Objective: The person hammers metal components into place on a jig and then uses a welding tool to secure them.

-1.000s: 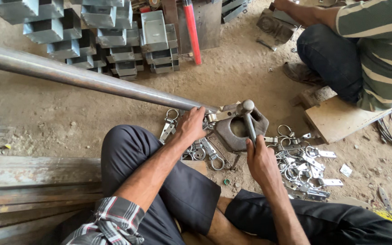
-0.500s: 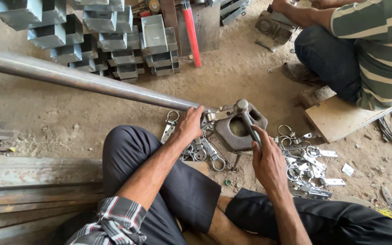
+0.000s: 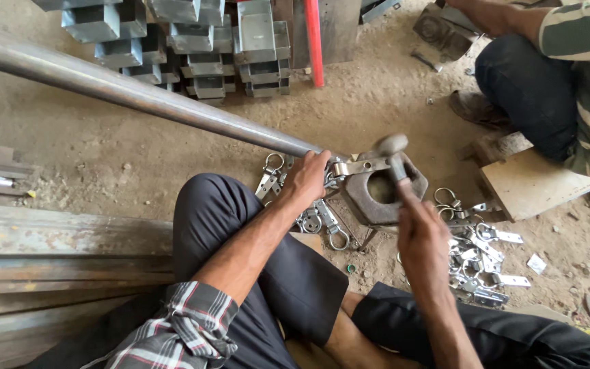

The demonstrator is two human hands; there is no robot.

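Head view: left hand (image 3: 306, 179) fingers pinch a small, stiff metal clasp (image 3: 358, 166) flat on the heavy block (image 3: 384, 189); right hand (image 3: 423, 240) grips the hammer (image 3: 392, 152) handle low.

Rolled plaid shirt sleeve (image 3: 189, 321) — red, white, grey — dark trousers (image 3: 254, 239), bare forearms

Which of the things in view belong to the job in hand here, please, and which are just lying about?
In hand:
- hammer in right hand
- metal strap piece held by left hand
- hollow steel block beneath it
- loose ring clips, right pile

Lying about:
- long steel pipe
- stacked metal boxes
- red rod
- wooden board by the seated co-worker
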